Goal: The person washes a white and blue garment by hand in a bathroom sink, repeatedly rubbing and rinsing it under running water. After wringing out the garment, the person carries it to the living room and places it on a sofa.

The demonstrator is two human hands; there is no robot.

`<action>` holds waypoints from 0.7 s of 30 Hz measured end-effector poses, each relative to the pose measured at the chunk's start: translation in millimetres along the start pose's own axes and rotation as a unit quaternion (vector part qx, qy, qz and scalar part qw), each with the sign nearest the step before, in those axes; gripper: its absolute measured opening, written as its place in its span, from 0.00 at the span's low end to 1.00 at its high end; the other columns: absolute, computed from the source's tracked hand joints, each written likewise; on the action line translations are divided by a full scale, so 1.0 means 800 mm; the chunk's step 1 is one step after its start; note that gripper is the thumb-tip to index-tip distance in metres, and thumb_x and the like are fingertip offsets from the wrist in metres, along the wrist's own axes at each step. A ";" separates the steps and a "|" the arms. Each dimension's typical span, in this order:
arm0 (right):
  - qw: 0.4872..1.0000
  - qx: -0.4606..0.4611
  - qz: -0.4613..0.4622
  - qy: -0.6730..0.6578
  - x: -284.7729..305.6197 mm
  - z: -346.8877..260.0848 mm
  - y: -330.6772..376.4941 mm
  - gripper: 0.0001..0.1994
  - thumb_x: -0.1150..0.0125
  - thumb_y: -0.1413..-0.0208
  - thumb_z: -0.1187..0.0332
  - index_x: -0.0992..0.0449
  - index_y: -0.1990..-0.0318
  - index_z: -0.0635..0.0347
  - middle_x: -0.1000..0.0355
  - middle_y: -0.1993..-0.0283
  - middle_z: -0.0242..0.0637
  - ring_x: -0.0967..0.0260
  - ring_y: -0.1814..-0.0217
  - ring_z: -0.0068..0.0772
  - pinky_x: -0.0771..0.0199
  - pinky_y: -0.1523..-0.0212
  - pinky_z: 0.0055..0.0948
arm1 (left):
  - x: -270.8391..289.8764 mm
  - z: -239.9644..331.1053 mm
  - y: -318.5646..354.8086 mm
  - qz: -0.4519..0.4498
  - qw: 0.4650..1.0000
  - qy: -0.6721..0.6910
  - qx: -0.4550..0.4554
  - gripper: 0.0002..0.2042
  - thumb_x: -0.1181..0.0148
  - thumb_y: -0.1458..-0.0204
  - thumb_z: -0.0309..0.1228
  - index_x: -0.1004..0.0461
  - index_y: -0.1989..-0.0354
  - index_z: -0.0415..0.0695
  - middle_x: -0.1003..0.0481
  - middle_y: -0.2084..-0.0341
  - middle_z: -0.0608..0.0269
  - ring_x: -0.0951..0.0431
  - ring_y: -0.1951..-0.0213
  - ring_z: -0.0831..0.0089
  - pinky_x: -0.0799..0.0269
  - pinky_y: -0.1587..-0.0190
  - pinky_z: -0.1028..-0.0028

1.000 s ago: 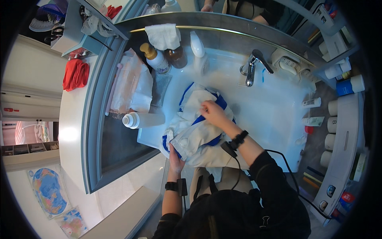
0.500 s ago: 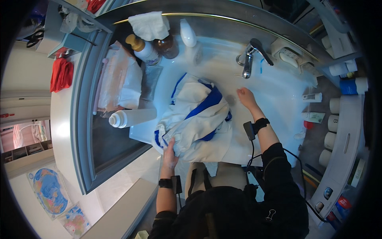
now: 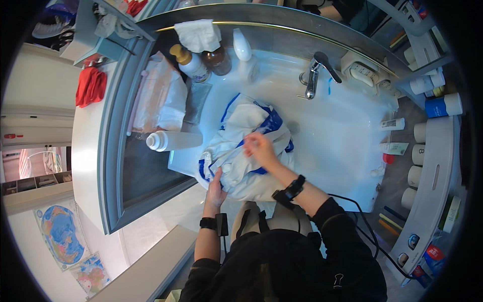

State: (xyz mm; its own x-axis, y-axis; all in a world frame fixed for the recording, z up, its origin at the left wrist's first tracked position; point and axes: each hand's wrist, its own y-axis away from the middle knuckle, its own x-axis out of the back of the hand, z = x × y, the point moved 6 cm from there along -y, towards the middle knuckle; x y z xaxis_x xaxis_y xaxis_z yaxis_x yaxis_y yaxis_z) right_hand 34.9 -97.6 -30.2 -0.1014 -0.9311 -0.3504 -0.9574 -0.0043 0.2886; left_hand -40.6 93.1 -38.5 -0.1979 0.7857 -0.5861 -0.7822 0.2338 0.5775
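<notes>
A white garment with blue trim [image 3: 251, 126] lies bunched in the white sink basin [image 3: 342, 151]. My left hand [image 3: 217, 185] grips the garment's near edge at the basin's front left. My right hand [image 3: 257, 147] presses down on the middle of the cloth with its fingers closed on a fold. Both wrists wear dark bands. The lower part of the garment hangs over the basin's front rim.
A chrome tap [image 3: 314, 75] stands at the back of the basin. A white bottle [image 3: 173, 141] lies on its side left of the sink, with pump bottles [image 3: 193, 63] and a folded white cloth [image 3: 198, 34] behind. Tubes and rolls line the right shelf [image 3: 432, 151].
My right hand, which was out over the bare basin to the right half a second ago, has come back onto the middle of the garment. My left hand stays on the near edge.
</notes>
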 end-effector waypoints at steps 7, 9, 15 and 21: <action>0.839 0.343 -0.066 0.417 -0.139 -0.023 0.105 0.18 0.47 0.47 0.71 0.32 0.49 0.67 0.35 0.43 0.48 0.39 0.42 0.51 0.37 0.44 0.43 | 0.003 0.005 -0.007 -0.036 0.992 0.113 0.033 0.21 0.57 0.37 0.44 0.38 0.42 0.46 0.31 0.47 0.61 0.31 0.46 0.67 0.34 0.44 0.66; 0.826 0.365 -0.083 0.422 -0.145 -0.031 0.108 0.21 0.48 0.46 0.69 0.34 0.45 0.68 0.40 0.38 0.48 0.43 0.38 0.52 0.40 0.41 0.44 | -0.007 0.004 -0.003 -0.039 0.987 0.145 0.055 0.22 0.59 0.37 0.47 0.38 0.42 0.47 0.32 0.46 0.61 0.33 0.44 0.66 0.36 0.43 0.65; 0.831 0.284 -0.049 0.475 -0.143 -0.034 0.084 0.23 0.52 0.44 0.69 0.38 0.42 0.70 0.41 0.37 0.51 0.44 0.37 0.54 0.45 0.37 0.46 | -0.035 0.009 0.011 -0.064 0.985 0.153 0.046 0.23 0.59 0.38 0.48 0.38 0.41 0.46 0.35 0.43 0.60 0.36 0.41 0.64 0.42 0.38 0.62; 0.827 0.327 -0.095 0.448 -0.148 -0.034 0.122 0.22 0.51 0.46 0.72 0.35 0.44 0.71 0.43 0.36 0.51 0.47 0.34 0.52 0.46 0.36 0.43 | -0.054 0.020 0.010 -0.189 0.956 0.222 0.019 0.22 0.59 0.38 0.48 0.37 0.43 0.46 0.31 0.49 0.60 0.32 0.46 0.65 0.37 0.42 0.65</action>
State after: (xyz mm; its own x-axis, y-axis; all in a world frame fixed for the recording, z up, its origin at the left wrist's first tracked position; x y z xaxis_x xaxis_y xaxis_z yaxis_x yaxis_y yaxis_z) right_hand -38.9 2.6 63.8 0.0284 -0.8339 0.5512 -0.9042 -0.2564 -0.3414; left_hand -28.9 70.5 0.5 -0.1426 0.3218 -0.9360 -0.8267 0.4812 0.2914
